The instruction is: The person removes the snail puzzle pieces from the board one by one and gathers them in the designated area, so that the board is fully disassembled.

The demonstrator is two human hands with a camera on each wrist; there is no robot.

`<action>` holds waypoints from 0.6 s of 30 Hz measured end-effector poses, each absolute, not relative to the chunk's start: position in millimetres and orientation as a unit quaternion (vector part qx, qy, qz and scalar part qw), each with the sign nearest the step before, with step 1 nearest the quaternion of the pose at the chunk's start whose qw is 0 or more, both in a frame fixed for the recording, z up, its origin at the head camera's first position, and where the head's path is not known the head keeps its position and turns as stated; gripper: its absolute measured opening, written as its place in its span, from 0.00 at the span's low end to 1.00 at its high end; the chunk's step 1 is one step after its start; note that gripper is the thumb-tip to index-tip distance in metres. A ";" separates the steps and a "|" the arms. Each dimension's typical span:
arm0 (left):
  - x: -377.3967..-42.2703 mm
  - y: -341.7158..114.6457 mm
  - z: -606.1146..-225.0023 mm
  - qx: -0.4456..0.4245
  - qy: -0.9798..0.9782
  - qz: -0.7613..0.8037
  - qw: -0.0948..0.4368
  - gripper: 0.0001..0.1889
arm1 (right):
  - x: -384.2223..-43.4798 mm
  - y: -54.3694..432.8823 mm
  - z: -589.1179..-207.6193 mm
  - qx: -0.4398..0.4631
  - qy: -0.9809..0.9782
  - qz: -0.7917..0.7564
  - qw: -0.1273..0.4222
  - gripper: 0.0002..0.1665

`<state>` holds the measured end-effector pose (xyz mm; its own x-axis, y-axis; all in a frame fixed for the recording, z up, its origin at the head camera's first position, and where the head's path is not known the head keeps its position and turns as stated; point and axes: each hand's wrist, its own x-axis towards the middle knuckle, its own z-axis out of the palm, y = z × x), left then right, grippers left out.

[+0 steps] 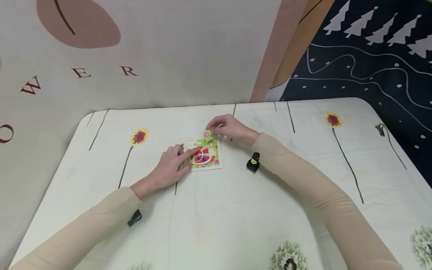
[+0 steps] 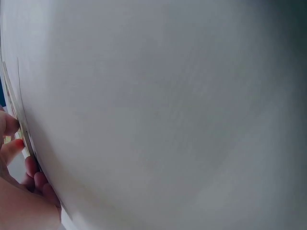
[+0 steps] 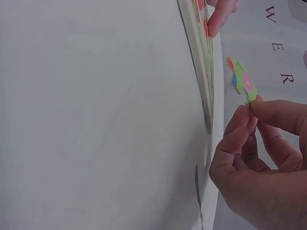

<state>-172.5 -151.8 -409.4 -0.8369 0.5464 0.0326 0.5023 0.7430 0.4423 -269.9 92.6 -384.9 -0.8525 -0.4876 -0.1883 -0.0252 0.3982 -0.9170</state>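
Note:
A small jigsaw puzzle board (image 1: pixel 204 169) with a pale border and a colourful snail picture lies on the table. My right hand (image 1: pixel 231 128) pinches a green puzzle piece (image 3: pixel 246 82) with a pink flower between thumb and fingertips. That piece is held just above the board's upper part. My left hand (image 1: pixel 170 165) lies at the board's left side, its index finger extended onto the red part of the picture. In the left wrist view only the fingers (image 2: pixel 41 181) at the board's edge show.
The table (image 1: pixel 209 221) wears a white cloth printed with flowers and stems. Behind it hangs a pale cloth (image 1: pixel 189 56) with letters, beside a dark one (image 1: pixel 364 90) with white trees. Black wrist devices show below the right sleeve (image 1: pixel 290 168) and the left sleeve (image 1: pixel 98 217).

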 end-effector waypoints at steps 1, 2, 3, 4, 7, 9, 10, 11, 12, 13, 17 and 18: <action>-172.6 -151.7 -409.5 0.281 0.932 0.222 0.050 0.27 | -269.8 94.8 -384.8 -0.159 0.808 -0.523 0.220 0.12; -172.7 -151.7 -409.6 0.281 0.932 0.222 0.049 0.27 | -269.8 96.9 -384.8 -0.158 0.810 -0.520 0.221 0.12; -172.7 -151.7 -409.6 0.281 0.932 0.222 0.049 0.27 | -269.9 99.0 -384.8 -0.159 0.811 -0.519 0.221 0.12; -172.7 -151.6 -409.6 0.281 0.932 0.223 0.049 0.27 | -270.0 101.1 -385.1 -0.158 0.812 -0.518 0.220 0.12; -172.7 -151.6 -409.6 0.281 0.932 0.223 0.050 0.27 | -269.7 106.8 -384.0 -0.157 0.815 -0.514 0.217 0.12; -172.7 -151.6 -409.6 0.281 0.932 0.224 0.050 0.27 | -269.3 109.9 -383.1 -0.159 0.815 -0.515 0.213 0.12; -172.7 -151.6 -409.5 0.282 0.932 0.225 0.049 0.27 | -269.2 111.3 -382.7 -0.158 0.815 -0.515 0.211 0.12; -172.6 -151.6 -409.4 0.282 0.931 0.225 0.049 0.27 | -268.8 112.8 -382.2 -0.158 0.816 -0.514 0.210 0.12; -172.5 -151.6 -409.2 0.283 0.931 0.225 0.047 0.27 | -268.8 114.3 -381.9 -0.157 0.818 -0.513 0.207 0.12; -172.5 -151.6 -409.2 0.284 0.931 0.226 0.047 0.27 | -268.7 116.0 -381.6 -0.155 0.820 -0.511 0.206 0.11; -172.7 -151.7 -409.2 0.286 0.930 0.225 0.044 0.27 | -268.5 124.5 -380.2 -0.150 0.824 -0.507 0.202 0.12; -172.9 -151.8 -409.5 0.286 0.930 0.225 0.043 0.27 | -268.6 126.8 -380.1 -0.149 0.825 -0.508 0.201 0.12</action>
<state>-172.9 -151.8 -409.5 -0.8322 0.5523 0.0485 0.5134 0.7347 0.4435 -268.6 126.8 -380.1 -0.8752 -0.4493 -0.1796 -0.0419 0.4401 -0.8970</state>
